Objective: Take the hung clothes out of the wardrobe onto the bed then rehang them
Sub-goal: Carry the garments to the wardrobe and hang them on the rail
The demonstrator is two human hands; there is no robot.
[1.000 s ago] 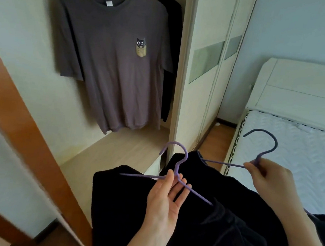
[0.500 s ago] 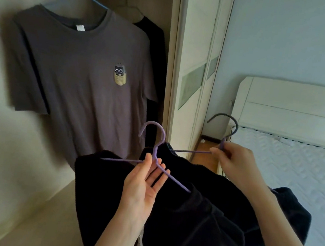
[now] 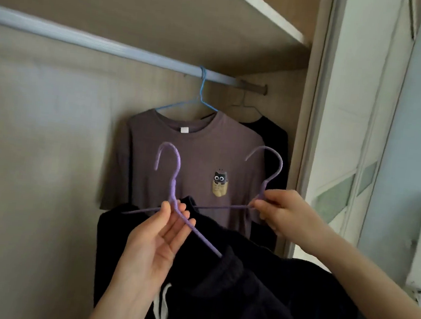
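Two hangers are now lifting toward the rail, the left hand pinching one, the right hand gripping the other; the dark clothes are nearing rehanging.

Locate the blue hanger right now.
Head view, upper centre: the blue hanger hooks over the wardrobe rail, carrying the grey-brown cat T-shirt, just left of a hung black garment.

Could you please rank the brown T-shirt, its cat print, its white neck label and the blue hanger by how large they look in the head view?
1. brown T-shirt
2. blue hanger, exposed part only
3. cat print
4. white neck label
All hang at similar depth, so nearness hardly skews this.
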